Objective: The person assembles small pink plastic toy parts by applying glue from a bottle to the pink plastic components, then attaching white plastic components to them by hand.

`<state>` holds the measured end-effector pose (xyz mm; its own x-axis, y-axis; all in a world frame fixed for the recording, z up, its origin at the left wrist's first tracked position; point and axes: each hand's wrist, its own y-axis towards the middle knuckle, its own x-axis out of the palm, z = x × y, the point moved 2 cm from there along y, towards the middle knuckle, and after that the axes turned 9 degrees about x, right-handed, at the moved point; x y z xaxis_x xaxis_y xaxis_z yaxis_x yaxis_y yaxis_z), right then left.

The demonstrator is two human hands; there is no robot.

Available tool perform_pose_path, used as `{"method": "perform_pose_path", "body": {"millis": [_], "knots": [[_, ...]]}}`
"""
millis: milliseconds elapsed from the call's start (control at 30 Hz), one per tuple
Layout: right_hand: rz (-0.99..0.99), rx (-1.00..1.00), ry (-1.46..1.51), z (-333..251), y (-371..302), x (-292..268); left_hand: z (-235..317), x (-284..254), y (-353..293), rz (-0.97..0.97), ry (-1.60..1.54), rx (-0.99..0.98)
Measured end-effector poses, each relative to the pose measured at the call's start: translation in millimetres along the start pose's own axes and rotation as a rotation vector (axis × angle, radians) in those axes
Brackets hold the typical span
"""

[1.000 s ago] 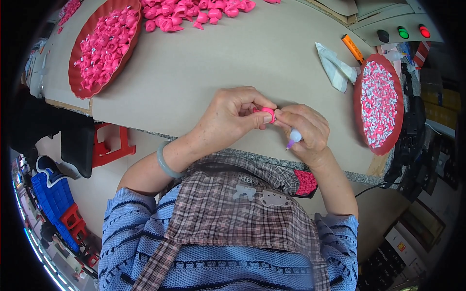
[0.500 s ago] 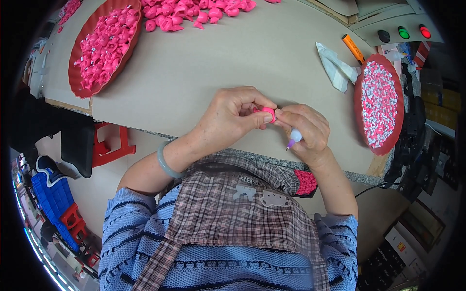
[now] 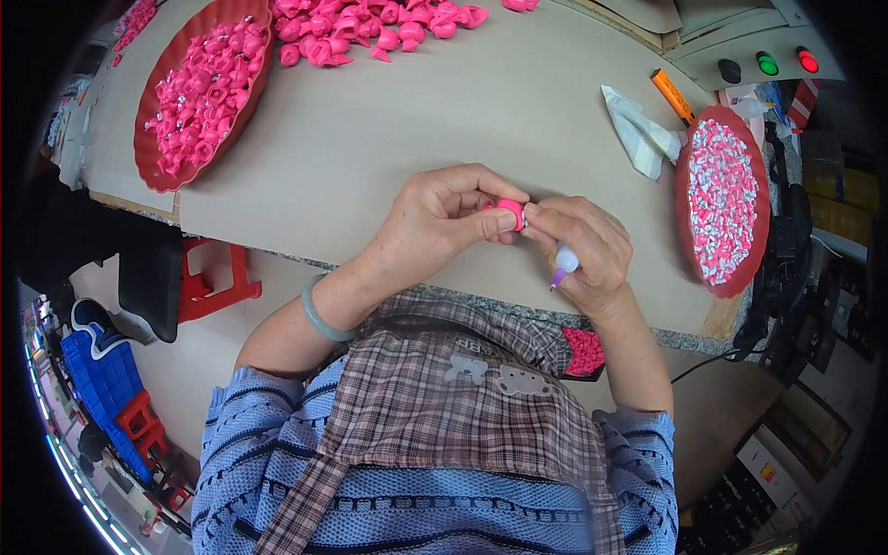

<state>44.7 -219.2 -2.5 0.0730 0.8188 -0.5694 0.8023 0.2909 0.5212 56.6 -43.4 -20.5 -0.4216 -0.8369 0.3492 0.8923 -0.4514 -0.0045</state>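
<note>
"What's on the right of the grey tabletop (image 3: 370, 139)?"

"An orange cylindrical marker (image 3: 672, 96), with a crumpled white sheet of thin paper (image 3: 636, 131) just left of it."

"And beyond those?"

"A pale grey panel (image 3: 703, 67) bearing three round buttons in a row: black (image 3: 730, 71), glowing green (image 3: 767, 64), glowing red (image 3: 807, 60)."

"Down to the left?"

"A red plastic stool (image 3: 222, 301) on the floor. Farther left, a blue plastic crate (image 3: 104, 379), near a navy shoe with white trim (image 3: 92, 324)."

"Far right?"

"Yellow blocky shapes (image 3: 837, 203), perhaps boxes; it's too dim to be sure."
</note>
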Motion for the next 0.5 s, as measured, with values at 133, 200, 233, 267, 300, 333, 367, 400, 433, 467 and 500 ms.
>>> {"method": "perform_pose_path", "body": {"millis": [133, 200, 233, 267, 300, 333, 367, 400, 433, 467, 500], "knots": [[0.034, 0.026, 0.014, -3.2, 3.1, 0.6, -0.9, -3.0, 1.1, -0.005, -0.114, 0.052], [0.053, 0.049, 0.009, -4.8, 5.0, 5.1, -5.0, -6.7, 2.1, 0.004, -0.108, 0.109], [0.083, 0.065, 0.008, -6.9, 5.6, 4.2, -3.3, -5.2, 2.6, 0.009, -0.089, 0.170], [0.090, 0.061, 0.011, -9.0, 5.8, 3.8, -2.0, -4.3, 2.4, 0.006, -0.081, 0.172], [0.117, 0.108, 0.041, -10.1, 5.9, 2.9, -0.6, -3.8, 1.9, 0.004, -0.086, 0.169], [0.137, 0.158, 0.065, -10.0, 7.0, 4.8, -1.3, -6.2, 2.1, 0.005, -0.100, 0.164], [0.137, 0.159, 0.064, -11.0, 7.9, 7.0, -2.1, -7.7, 2.6, 0.004, -0.101, 0.164], [0.148, 0.189, 0.067, -11.4, 8.6, 8.8, -2.5, -9.0, 2.8, 0.014, -0.109, 0.168], [0.158, 0.220, 0.071, -11.2, 8.3, 9.8, -3.4, -9.7, 2.7, 0.025, -0.117, 0.169], [0.159, 0.220, 0.071, -11.4, 8.2, 10.1, -3.4, -10.1, 2.8, 0.024, -0.118, 0.169], [0.163, 0.222, 0.047, -11.6, 8.2, 10.1, -3.4, -10.5, 2.9, 0.028, -0.125, 0.156]]}}
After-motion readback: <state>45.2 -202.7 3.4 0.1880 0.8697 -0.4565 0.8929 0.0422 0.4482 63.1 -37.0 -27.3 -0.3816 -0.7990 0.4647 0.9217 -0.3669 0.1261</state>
